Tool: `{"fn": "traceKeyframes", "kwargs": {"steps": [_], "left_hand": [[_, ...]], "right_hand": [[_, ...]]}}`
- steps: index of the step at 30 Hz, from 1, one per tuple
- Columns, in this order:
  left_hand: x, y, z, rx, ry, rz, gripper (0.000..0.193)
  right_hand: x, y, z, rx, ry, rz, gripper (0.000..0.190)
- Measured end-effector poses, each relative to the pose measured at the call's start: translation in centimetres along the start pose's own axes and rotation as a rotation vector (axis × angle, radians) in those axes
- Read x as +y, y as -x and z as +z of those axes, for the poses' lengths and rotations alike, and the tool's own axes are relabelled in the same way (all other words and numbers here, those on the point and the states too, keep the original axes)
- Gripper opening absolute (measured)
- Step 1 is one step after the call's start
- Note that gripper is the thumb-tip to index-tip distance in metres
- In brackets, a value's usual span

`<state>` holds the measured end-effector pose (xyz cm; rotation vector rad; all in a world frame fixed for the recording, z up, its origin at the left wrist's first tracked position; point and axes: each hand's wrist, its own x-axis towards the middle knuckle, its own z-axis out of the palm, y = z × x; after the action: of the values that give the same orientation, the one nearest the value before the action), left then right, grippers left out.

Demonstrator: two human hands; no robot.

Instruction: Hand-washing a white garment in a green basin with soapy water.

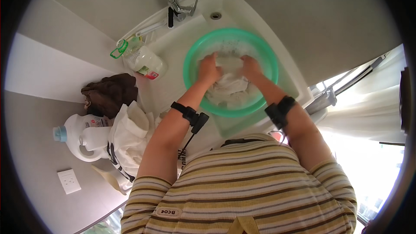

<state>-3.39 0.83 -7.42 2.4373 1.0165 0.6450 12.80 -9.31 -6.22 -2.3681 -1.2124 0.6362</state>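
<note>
A round green plastic basin (272, 55) sits in a white laundry sink (175, 44), with water and a pale wet cloth (231, 84) inside. Both of my hands are over the basin, slightly blurred. At the cloth's left side, my left hand (209, 70) has its fingers closed on the fabric. My right hand (251, 67) grips the cloth's right side. A stretch of the fabric spans between them, and the rest lies bunched below in the water. Some fingertips are hidden by the cloth and blur.
A chrome faucet (175, 6) rises behind the sink, near a drain hole (215, 16). Left stand a clear plastic bottle with a green handle (143, 60), brown cloth (112, 94), white fabric (130, 139) and a white detergent jug (76, 136). A wall socket (69, 181) is lower left.
</note>
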Motion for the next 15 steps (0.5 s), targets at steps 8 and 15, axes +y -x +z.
{"fn": "traceKeyframes", "kwargs": {"steps": [8, 15], "left_hand": [[1.1, -2.4, -4.6, -0.044, 0.427, -0.085, 0.026], [4.6, -0.2, -2.4, 0.185, 0.212, 0.172, 0.024]], "right_hand": [[0.4, -0.1, -2.0, -0.152, -1.12, -0.034, 0.04], [-0.5, -1.5, -1.2, -0.18, -1.609, 0.208, 0.04]]}}
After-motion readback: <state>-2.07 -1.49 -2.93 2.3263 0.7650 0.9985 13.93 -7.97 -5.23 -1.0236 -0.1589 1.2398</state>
